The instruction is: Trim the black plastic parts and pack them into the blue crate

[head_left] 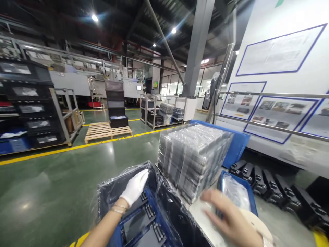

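Left hand (135,187): white glove on, bracelets at the wrist, fingers loosely open and laid flat on the far edge of a dark tray (120,197). Not gripping anything, just resting on it.

Right hand (227,216): bare, blurry, fingers spread open. Sitting low on a pale surface right at the foot of the clear tray stack (194,156). Can't tell if the fingertips actually touch the stack, too smeared.

Dark tray: down at bottom centre, inside a blue bin (154,223) lined with a crinkly clear plastic bag (164,192). Black parts with little ribbed connectors lying in the bin below it.

Clear tray stack: tall pile of see-through moulded trays, just right of the bin and beyond the right hand. Leaning a bit in this view, could just be lens warp.

Small blue tote (253,197): just right of the stack, plastic film bunched up inside.

Blue lid or panel (238,145): propped behind the stack, edge poking out on the right.

Black moulded pieces (269,183): rowed up on the floor to the right, below a white wall with blue-framed posters (280,51).

Floor (51,192): shiny green with yellow lines.

Further back: wooden pallet (108,131) with stacked black crates (115,103) on it, metal racks (28,103) of dark bins on the left, a grey pillar (196,51) in the middle, ceiling lights on.
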The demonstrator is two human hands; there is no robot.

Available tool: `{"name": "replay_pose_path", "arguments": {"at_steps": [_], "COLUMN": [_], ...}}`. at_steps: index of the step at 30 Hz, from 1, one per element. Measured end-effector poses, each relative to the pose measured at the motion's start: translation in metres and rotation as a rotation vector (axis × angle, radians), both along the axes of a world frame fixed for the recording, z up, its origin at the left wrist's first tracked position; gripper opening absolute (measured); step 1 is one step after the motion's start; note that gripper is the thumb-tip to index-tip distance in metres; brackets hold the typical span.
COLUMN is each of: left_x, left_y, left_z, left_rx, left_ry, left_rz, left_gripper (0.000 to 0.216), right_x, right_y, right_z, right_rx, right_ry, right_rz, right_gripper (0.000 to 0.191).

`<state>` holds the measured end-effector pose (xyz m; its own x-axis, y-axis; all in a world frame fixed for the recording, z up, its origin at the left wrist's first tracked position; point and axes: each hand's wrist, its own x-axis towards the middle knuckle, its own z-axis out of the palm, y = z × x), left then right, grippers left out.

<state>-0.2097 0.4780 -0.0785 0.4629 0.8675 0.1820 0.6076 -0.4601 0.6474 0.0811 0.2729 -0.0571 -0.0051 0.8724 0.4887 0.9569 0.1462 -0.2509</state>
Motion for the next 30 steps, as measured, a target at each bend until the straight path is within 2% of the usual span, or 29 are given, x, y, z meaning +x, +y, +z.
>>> {"name": "replay_pose_path", "arguments": {"at_steps": [4,7,10,13,19,25,30], "left_x": [0.054,0.089,0.117,0.141,0.172,0.178,0.182], "left_y": [-0.014,-0.022,-0.026,-0.025,-0.023,-0.021,-0.023], "left_z": [0.021,0.033,0.043,0.049,0.049,0.049,0.053], "left_rx": [0.128,0.333,0.603,0.715,0.763,0.734,0.700], "left_ry": [-0.004,-0.065,-0.163,-0.211,-0.197,-0.074,0.012], "left_rz": [-0.133,-0.261,-0.334,-0.313,-0.231,-0.189,-0.196], "left_gripper": [0.072,0.073,0.071,0.066,0.059,0.047,0.050], "right_x": [0.045,0.055,0.053,0.049,0.044,0.040,0.041], "right_y": [0.084,0.116,0.119,0.114,0.119,0.119,0.132], "right_z": [0.067,0.091,0.100,0.105,0.115,0.118,0.123], "right_rx": [-0.079,-0.283,-0.422,-0.483,-0.543,-0.590,-0.646], "right_ry": [0.041,0.105,0.166,0.185,0.111,0.055,0.000], "right_rz": [-0.115,-0.197,-0.230,-0.237,-0.289,-0.295,-0.354], "right_gripper": [0.031,0.034,0.040,0.038,0.039,0.040,0.030]}}
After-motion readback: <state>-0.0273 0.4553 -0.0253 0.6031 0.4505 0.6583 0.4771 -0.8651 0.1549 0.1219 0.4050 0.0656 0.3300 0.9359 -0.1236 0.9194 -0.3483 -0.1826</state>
